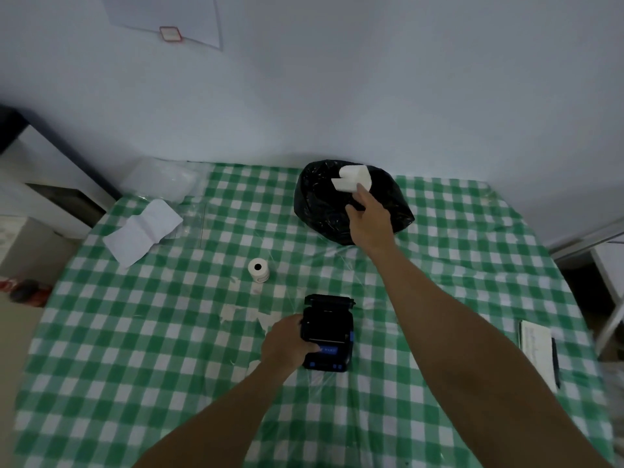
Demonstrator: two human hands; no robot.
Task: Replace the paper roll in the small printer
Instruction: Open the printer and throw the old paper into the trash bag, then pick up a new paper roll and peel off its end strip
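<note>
Printer (327,332) nearest, paper roll (258,270) beyond, notebook (537,349) right.

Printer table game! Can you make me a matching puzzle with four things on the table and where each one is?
Things:
1. small printer
2. paper roll
3. white paper wad
4. notebook with pen

Places:
A. standing alone on the checked cloth
B. held in the right hand over the black bag
C. at the table's right edge
D. gripped by the left hand

Pairs: 1-D, 2-A, 3-B, 4-C
</note>
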